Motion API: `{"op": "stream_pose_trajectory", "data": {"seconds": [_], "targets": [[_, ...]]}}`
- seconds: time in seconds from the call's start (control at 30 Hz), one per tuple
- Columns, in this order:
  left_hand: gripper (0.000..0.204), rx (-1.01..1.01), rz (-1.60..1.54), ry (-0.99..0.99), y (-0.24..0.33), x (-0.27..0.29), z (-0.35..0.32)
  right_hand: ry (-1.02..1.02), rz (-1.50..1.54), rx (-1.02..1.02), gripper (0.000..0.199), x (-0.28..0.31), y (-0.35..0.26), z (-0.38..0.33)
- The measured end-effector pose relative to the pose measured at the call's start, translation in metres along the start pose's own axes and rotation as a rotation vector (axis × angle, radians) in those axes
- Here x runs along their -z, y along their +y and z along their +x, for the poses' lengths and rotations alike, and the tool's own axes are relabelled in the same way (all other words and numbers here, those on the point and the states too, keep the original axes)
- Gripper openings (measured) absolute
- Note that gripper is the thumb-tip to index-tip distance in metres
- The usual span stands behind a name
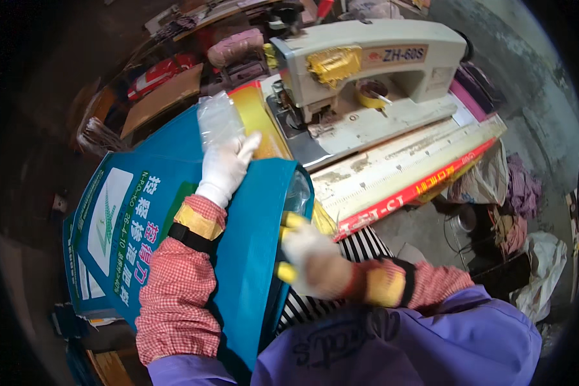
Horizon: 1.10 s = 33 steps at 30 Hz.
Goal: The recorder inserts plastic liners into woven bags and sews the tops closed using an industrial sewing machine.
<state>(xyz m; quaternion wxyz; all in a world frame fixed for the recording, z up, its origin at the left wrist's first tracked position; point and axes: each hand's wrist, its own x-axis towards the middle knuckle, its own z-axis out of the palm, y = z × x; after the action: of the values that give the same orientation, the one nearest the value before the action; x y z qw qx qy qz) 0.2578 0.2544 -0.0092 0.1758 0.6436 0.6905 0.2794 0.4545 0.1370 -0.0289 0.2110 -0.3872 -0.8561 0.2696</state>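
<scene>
Head view: the teal printed bag (pixel 248 270) lies before the person, left of the sewing machine (pixel 373 61); the gloved left hand (pixel 225 168) is over its upper part beside clear film (pixel 217 119), the gloved right hand (pixel 316 260), blurred, at its right edge. Whether either hand grasps anything cannot be determined. Step in hand is judged to be arranging the bag; the next move appears to call for a firm edge hold.

Printed lettering (pixel 145 241) stands on a teal bag (pixel 132 222), the sewing machine (pixel 392 67), a red strip (pixel 424 186) and purple apron (pixel 399 347).
</scene>
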Motion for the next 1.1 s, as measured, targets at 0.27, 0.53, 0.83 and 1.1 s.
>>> {"op": "stream_pose_trajectory", "data": {"seconds": [0.27,0.53,0.83,1.1], "targets": [[0.051,-0.313,0.404,0.253,0.078,-0.016,-0.013,-0.030,0.156,0.210,0.040,-0.011,0.000,0.074],[0.020,-0.493,0.176,0.549,0.056,0.048,-0.121,-0.263,0.337,0.535,0.034,-0.022,0.008,0.119],[0.040,0.576,0.060,1.055,0.000,0.026,-0.405,-0.682,0.942,0.537,0.027,0.120,0.029,0.055],[0.047,0.660,-0.052,0.448,0.000,-0.035,-0.442,-0.536,-0.128,-0.062,0.041,0.077,0.041,0.084]]}}
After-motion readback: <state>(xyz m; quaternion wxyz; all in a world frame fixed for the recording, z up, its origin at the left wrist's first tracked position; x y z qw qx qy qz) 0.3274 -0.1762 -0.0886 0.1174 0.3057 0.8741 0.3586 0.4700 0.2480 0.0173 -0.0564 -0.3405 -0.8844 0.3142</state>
